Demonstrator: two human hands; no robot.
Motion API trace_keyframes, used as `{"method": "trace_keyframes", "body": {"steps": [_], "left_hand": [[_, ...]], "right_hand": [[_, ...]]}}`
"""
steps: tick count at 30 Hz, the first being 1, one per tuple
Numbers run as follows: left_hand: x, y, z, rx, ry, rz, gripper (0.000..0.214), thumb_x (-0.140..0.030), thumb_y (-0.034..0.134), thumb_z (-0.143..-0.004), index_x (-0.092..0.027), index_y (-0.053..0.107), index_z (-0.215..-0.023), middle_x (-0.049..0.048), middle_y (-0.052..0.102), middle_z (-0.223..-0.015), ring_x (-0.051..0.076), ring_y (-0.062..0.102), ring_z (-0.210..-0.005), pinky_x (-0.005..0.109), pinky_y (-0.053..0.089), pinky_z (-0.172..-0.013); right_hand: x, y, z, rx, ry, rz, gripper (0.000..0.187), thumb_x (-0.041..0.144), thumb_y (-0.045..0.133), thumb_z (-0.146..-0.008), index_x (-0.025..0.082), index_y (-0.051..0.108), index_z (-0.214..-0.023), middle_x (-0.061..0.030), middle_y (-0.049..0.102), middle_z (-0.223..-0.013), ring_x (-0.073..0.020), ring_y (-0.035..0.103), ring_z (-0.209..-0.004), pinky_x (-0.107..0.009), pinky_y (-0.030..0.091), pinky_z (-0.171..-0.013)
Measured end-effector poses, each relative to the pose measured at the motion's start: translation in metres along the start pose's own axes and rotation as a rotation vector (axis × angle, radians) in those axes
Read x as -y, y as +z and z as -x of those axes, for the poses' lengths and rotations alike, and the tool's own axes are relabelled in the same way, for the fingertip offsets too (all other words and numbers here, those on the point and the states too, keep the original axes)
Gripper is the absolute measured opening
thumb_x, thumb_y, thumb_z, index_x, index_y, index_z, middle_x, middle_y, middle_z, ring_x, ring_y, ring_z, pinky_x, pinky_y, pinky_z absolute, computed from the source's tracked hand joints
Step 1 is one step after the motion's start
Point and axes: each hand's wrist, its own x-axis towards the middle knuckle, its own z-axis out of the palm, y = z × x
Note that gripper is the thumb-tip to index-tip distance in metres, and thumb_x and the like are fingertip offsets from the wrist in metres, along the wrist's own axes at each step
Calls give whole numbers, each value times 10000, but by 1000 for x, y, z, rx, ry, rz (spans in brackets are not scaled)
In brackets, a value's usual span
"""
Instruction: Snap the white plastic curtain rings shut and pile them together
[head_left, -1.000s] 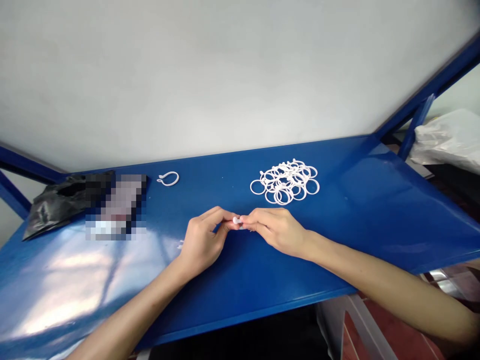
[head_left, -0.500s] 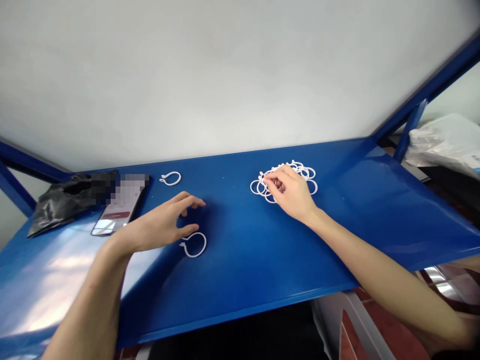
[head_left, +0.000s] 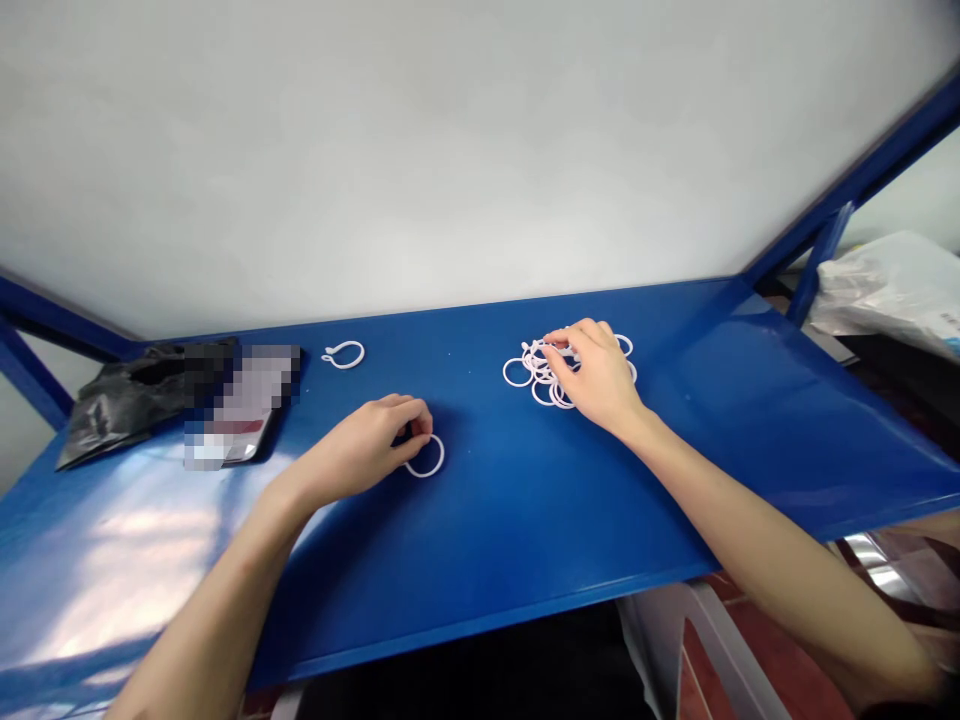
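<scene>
My left hand [head_left: 386, 440] is closed, thumb and fingers pinching a thin white plastic ring, which looks like a curtain ring [head_left: 442, 460]. Its round side shows beyond the fingertips; the end in the pinch is hidden. Over a heap of similar white rings [head_left: 543, 374], my right hand [head_left: 592, 365] has its thumb and fingertips drawn together at the rings; part of the heap lies hidden under it. A single white ring [head_left: 363, 354], with a gap and small knobbed ends, lies apart near the wall.
The blue table [head_left: 480, 540] runs along a pale wall [head_left: 450, 150]. At the left lie a black plastic bag [head_left: 120, 410] and a phone [head_left: 251, 410]. Blue frame bars rise at both ends. A clear plastic bag [head_left: 885, 285] sits beyond the right end.
My left hand has gone from open to pinched on the nearby ring and has shifted right with it. My right hand stays at the heap, where some rings have moved slightly.
</scene>
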Motion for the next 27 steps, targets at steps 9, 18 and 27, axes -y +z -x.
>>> {"method": "trace_keyframes", "body": {"steps": [9,18,27], "left_hand": [[-10,19,-4,-152,31,98,142,-336,465,-1003,-245,562,-956,-54,645,-772,101,534,-599,229,401,-587],[-12,26,-11,-294,97,179,214,-363,515,-1001,-262,702,-1026,0,698,-1000,113,625,-768,236,484,-710],[-20,35,-10,-229,-34,592,379,-452,635,-930,-227,617,-1233,49,730,-1005,167,685,-813,300,569,-708]], "right_hand": [[4,-1,6,151,-10,65,182,293,549,-976,203,707,-976,-108,639,-1024,-298,551,-1022,-486,496,-921],[9,2,7,176,-26,-49,149,244,536,-981,203,679,-972,-94,668,-1026,-277,590,-1032,-479,503,-934],[36,-5,17,140,-213,-183,140,291,566,-997,217,669,-1056,-88,691,-1063,-249,624,-1031,-454,534,-925]]}}
